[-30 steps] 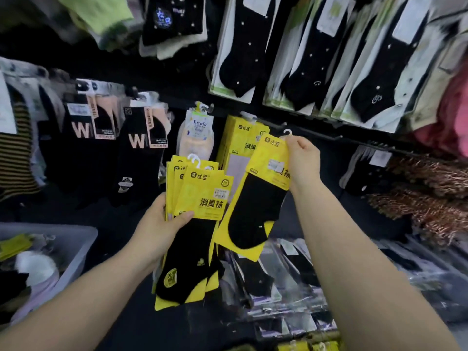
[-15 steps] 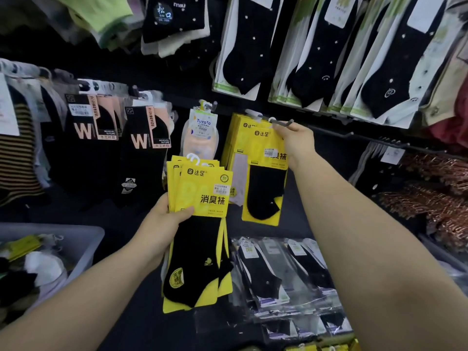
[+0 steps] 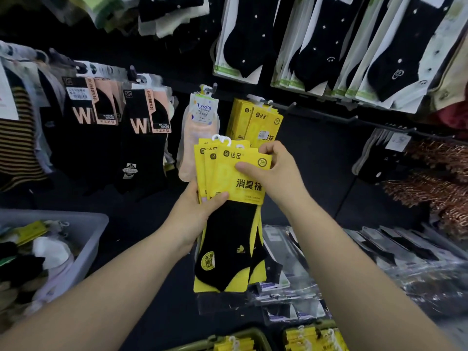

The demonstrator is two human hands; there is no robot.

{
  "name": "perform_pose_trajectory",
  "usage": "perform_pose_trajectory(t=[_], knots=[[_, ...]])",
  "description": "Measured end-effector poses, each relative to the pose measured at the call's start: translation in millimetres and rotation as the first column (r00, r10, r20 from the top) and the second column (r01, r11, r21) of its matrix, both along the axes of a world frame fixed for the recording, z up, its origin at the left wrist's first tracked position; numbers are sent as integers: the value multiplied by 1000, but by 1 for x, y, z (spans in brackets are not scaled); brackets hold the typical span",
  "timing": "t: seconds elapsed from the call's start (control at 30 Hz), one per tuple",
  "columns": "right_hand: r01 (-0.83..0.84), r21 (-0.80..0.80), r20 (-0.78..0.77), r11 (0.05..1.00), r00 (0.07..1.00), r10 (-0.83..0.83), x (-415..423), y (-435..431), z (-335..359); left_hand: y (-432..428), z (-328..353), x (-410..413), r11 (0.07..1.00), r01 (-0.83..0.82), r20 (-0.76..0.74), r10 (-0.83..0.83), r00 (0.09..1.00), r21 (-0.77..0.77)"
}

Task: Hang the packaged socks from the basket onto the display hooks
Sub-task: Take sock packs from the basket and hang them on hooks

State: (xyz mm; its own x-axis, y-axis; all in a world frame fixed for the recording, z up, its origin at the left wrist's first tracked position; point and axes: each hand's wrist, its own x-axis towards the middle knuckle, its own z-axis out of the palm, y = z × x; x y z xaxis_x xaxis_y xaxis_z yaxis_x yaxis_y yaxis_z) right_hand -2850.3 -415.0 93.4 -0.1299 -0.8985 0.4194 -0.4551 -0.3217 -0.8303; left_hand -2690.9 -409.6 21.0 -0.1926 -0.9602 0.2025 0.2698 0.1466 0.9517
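My left hand grips a small stack of yellow sock packs with black socks, held upright in front of the display wall. My right hand pinches the top right corner of the front pack, thumb on its face. Behind the stack, more yellow packs hang on a display hook. A grey basket with mixed socks sits at the lower left.
Black "W" sock packs and a TuyaYa pack hang to the left. Dotted black socks hang above. Clear-wrapped socks lie on the shelf below, copper items at right, and yellow packs in trays at the bottom.
My right hand let go of the pack now hanging on the hook and came back down to the stack, pinching the front pack. The view shifted closer.
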Motion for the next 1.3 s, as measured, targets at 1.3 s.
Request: perform_pose_trajectory(t=[1.3], knots=[[34, 21, 350, 999, 936, -39, -51, -69, 82, -9, 6, 21, 958, -287, 159, 286, 945, -14]])
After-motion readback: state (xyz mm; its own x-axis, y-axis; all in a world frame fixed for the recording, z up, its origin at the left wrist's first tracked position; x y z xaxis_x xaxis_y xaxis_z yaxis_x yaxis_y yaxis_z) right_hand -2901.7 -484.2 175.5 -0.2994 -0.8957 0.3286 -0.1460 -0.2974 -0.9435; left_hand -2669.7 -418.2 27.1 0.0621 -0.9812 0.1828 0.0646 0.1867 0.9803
